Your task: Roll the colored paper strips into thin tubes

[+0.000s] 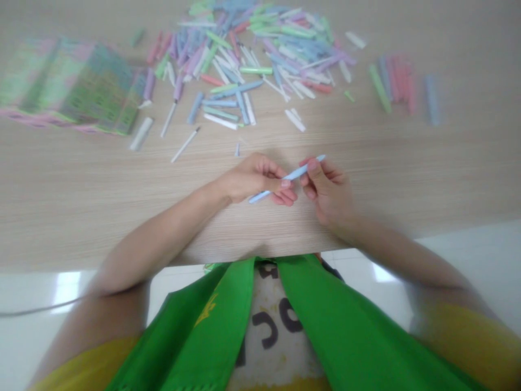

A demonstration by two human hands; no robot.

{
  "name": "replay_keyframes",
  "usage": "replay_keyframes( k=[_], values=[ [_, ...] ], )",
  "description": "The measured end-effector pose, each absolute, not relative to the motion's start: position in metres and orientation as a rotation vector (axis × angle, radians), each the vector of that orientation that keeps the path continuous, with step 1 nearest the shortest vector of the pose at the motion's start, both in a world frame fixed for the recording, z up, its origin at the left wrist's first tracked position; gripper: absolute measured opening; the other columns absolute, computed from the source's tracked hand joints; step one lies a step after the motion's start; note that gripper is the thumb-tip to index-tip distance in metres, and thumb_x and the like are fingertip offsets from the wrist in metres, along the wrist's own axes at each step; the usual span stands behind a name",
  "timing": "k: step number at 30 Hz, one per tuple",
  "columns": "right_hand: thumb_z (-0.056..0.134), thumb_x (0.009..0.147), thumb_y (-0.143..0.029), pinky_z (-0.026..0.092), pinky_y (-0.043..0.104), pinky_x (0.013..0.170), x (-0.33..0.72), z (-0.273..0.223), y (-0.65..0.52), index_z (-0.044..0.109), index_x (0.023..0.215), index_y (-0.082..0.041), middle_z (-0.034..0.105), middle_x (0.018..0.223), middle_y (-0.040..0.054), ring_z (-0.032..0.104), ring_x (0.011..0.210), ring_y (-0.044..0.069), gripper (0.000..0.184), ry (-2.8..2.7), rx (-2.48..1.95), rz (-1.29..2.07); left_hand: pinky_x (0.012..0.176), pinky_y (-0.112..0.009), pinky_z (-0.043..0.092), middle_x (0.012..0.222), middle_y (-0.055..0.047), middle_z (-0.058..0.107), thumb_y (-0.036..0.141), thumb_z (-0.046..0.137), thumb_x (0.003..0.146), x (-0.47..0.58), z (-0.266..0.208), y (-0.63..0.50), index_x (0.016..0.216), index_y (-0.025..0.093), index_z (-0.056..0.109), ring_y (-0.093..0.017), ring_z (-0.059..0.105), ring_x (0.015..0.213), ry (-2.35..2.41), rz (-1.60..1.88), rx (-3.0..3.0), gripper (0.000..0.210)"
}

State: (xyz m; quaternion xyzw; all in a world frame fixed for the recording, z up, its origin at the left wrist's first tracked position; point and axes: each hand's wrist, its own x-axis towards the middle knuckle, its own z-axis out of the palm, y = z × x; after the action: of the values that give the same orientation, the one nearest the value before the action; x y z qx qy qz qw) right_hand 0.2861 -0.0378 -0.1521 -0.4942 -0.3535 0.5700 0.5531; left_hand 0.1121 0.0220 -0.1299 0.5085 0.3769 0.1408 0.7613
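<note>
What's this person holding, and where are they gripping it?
A light blue pen: the left hand grips it around the middle, and the right hand pinches it near its far end.

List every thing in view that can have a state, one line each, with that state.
Left hand: closed on the light blue pen
Right hand: pinching the pen near its far end
Light blue pen: held aslant in both hands
Pen parts: loose, heaped
White rod with dark tip: lying loose
Patterned boxes: side by side; open or shut unclear
Green garment: open in front
</note>
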Motion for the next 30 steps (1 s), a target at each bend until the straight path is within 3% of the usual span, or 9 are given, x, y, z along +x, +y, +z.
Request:
replay_keyframes(
  k=[8,13,16,23,30],
  values=[
    [0.066,0.083,-0.067,0.024,0.026,0.043,0.286,-0.149,-0.039,0.064,0.089,-0.025,0.047,0.053,-0.0063,0.035,0.044,0.007,0.042,-0.896,-1.27,1.338,0.064,-0.032,0.063,0.075,-0.01,0.076,0.039,0.086,0.072,0.117,-0.127,0.017,0.081,0.009,0.074,-0.02,0.074,0.069,0.898,0.443,1.241,0.033],
    [0.069,0.079,-0.068,0.021,0.027,0.041,0.285,-0.161,-0.032,0.065,0.082,-0.024,0.045,0.049,-0.0075,0.033,0.041,0.006,0.044,-0.867,-1.271,1.354,0.059,-0.025,0.055,0.069,-0.006,0.074,0.032,0.079,0.075,0.122,-0.14,0.012,0.075,0.012,0.073,-0.016,0.069,0.063,1.116,0.578,1.589,0.021],
    [0.07,0.079,-0.067,0.021,0.027,0.04,0.286,-0.167,-0.027,0.064,0.077,-0.024,0.047,0.05,-0.0073,0.034,0.041,0.006,0.043,-0.824,-1.296,1.333,0.063,-0.028,0.052,0.075,-0.006,0.075,0.027,0.071,0.08,0.133,-0.148,0.006,0.08,0.014,0.075,-0.018,0.068,0.067,1.357,0.636,1.857,0.013],
    [0.078,0.073,-0.061,0.031,0.024,0.042,0.288,-0.164,-0.021,0.058,0.075,-0.023,0.055,0.054,-0.0076,0.043,0.043,0.006,0.043,-0.706,-1.295,1.354,0.077,-0.035,0.052,0.092,-0.012,0.077,0.028,0.061,0.088,0.158,-0.149,0.0,0.102,0.015,0.073,-0.026,0.072,0.084,1.73,0.428,2.158,0.022],
    [0.081,0.071,-0.06,0.034,0.023,0.042,0.29,-0.161,-0.017,0.053,0.067,-0.022,0.056,0.054,-0.0063,0.045,0.043,0.006,0.047,-0.669,-1.334,1.367,0.074,-0.032,0.05,0.09,-0.012,0.077,0.033,0.058,0.093,0.158,-0.157,0.001,0.1,0.015,0.07,-0.025,0.072,0.084,1.734,0.461,2.236,0.023]
  ],
)
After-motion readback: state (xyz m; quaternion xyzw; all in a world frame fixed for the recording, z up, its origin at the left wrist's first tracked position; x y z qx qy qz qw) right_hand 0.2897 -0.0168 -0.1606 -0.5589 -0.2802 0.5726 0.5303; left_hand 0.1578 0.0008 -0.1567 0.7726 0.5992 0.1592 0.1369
